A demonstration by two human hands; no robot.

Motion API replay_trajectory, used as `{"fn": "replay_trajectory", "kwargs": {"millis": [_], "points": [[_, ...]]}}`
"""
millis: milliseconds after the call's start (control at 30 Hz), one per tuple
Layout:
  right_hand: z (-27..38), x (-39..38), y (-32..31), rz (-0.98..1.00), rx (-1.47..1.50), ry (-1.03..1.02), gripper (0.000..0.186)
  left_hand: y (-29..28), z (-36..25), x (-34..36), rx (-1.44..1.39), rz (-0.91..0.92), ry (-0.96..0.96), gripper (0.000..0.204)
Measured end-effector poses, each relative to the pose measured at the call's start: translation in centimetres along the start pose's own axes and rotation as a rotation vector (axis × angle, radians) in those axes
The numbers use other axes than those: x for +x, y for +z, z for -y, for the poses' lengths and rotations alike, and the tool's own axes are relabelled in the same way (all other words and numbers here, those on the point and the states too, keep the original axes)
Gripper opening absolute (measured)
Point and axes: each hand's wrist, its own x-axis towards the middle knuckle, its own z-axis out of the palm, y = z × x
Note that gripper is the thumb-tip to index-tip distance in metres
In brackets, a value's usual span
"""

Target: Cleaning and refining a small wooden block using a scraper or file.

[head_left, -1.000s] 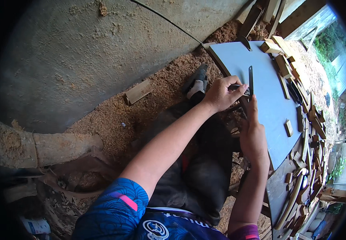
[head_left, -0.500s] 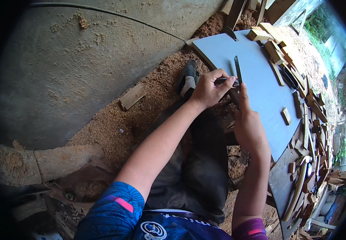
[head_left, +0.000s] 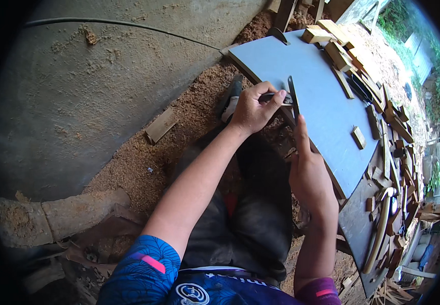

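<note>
My left hand [head_left: 254, 107] is closed, thumb against fingers, around a small dark piece [head_left: 266, 97] with a lighter end. Most of that piece is hidden, so its kind is unclear. In my right hand [head_left: 311, 175] is a narrow, flat dark file [head_left: 293, 94], its index finger stretched along the lower end. The file tilts upward past the left thumb and seems to meet the end of the small piece. Both hands are at the near edge of the grey-blue tabletop [head_left: 326, 117].
A dark curved blade [head_left: 279, 35] sticks up at the tabletop's far end. Wood offcuts [head_left: 339, 56] line its right side, and a small block [head_left: 358, 137] lies on it. A curved wooden handle [head_left: 377, 231] rests lower right. Sawdust [head_left: 128, 165] covers the ground beside a rough wall [head_left: 103, 91].
The file has slid back toward me, and the right hand sits slightly lower. The left hand keeps its pinch on the small piece. The whole view has shifted a little.
</note>
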Motion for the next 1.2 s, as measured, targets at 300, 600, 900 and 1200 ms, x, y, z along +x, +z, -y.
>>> {"fn": "replay_trajectory", "kwargs": {"millis": [300, 600, 900, 1200], "points": [[1.2, 1.8, -0.7, 0.118, 0.028, 0.076, 0.074, -0.5, 0.4, -0.6, 0.008, 0.047, -0.064, 0.028], [-0.7, -1.0, -0.8, 0.043, 0.023, -0.011, 0.074, 0.3, 0.3, 0.3, 0.006, 0.020, 0.003, 0.031], [-0.2, 1.6, -0.4, 0.004, 0.181, -0.085, 0.072, 0.6, 0.8, -0.2, 0.052, 0.027, 0.017, 0.028], [-1.2, -0.3, -0.4, -0.058, 0.063, -0.239, 0.075, 0.1, -1.0, -0.7, 0.015, 0.004, -0.020, 0.026]]}}
